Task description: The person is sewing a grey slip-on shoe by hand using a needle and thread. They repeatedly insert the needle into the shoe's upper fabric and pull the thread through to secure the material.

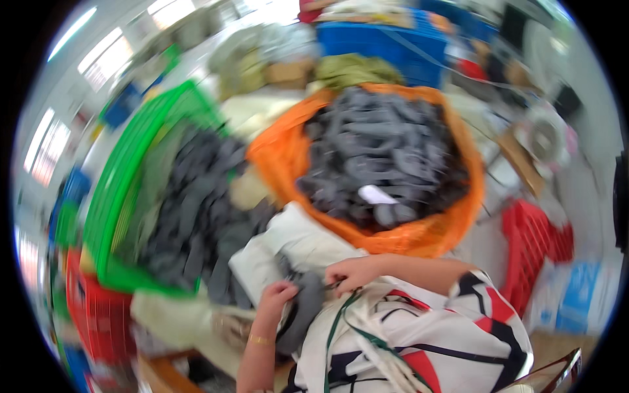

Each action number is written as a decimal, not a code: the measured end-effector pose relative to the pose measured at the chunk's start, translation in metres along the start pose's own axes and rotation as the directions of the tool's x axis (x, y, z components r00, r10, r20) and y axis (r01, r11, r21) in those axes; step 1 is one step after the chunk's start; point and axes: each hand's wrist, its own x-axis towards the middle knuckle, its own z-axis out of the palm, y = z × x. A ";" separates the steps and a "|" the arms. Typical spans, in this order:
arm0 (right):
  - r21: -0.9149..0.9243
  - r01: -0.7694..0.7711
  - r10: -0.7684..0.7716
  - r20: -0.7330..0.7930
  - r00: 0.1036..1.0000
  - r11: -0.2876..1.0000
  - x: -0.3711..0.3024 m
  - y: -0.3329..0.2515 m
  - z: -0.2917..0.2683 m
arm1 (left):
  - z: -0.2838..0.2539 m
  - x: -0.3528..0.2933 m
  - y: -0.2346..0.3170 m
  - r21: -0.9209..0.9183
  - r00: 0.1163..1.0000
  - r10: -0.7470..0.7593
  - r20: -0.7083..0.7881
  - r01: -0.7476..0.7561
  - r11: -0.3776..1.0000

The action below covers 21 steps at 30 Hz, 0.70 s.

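Note:
Close to my body, a dark grey soft piece (305,313), perhaps a sock-like item, hangs over my lap. My left hand (278,295) is closed, its fingers pinching the piece's upper left edge. Beside the other edge my right hand (354,272) has its fingers curled together; a small dark bit shows at the fingertips, too blurred to name. White cloth (295,239) lies just beyond both hands. Ahead to the left, a green plastic basket (108,226) holds many loose grey pieces (196,203). A large orange sack (413,245) ahead is full of stacked grey pieces (386,141) with a white slip on top.
A red basket (98,321) stands below the green one. Right of me are another red basket (524,249), a blue and white package (576,298) and a fan (545,139). A blue crate (380,49) and an olive cloth (357,69) sit behind the sack.

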 end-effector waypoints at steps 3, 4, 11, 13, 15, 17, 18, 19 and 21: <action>0.040 0.125 -0.122 -0.075 0.990 0.991 0.029 0.008 0.023 | 0.014 0.004 -0.005 0.019 0.992 -0.121 0.040 0.120 0.993; 0.040 0.126 -0.121 -0.107 0.987 0.991 0.036 0.003 0.033 | 0.017 0.001 -0.009 0.050 0.994 -0.109 0.028 0.108 0.993; -0.256 0.009 -0.060 -0.195 0.979 0.967 0.046 -0.019 0.048 | 0.023 -0.003 -0.028 0.421 0.963 0.262 -0.062 -0.213 0.882; -0.253 0.037 -0.095 -0.219 0.971 0.967 0.047 -0.015 0.052 | 0.023 -0.008 -0.029 0.411 0.964 0.261 -0.060 -0.215 0.886; -0.236 0.063 -0.125 -0.258 0.958 0.970 0.047 -0.011 0.055 | 0.023 -0.009 -0.032 0.380 0.966 0.246 -0.077 -0.200 0.903; -0.204 0.085 -0.147 -0.309 0.940 0.975 0.045 -0.008 0.055 | 0.023 -0.006 -0.030 0.354 0.968 0.239 -0.080 -0.196 0.914; -0.200 0.079 -0.140 -0.316 0.938 0.977 0.046 -0.007 0.055 | 0.022 -0.007 -0.029 0.346 0.969 0.232 -0.084 -0.190 0.919; -0.193 0.065 -0.124 -0.311 0.942 0.979 0.048 -0.010 0.054 | 0.022 -0.009 -0.028 0.340 0.972 0.220 -0.081 -0.181 0.923; -0.168 -0.006 -0.050 -0.326 0.944 0.986 0.048 -0.016 0.049 | 0.021 -0.007 -0.028 0.382 0.957 0.279 -0.077 -0.230 0.895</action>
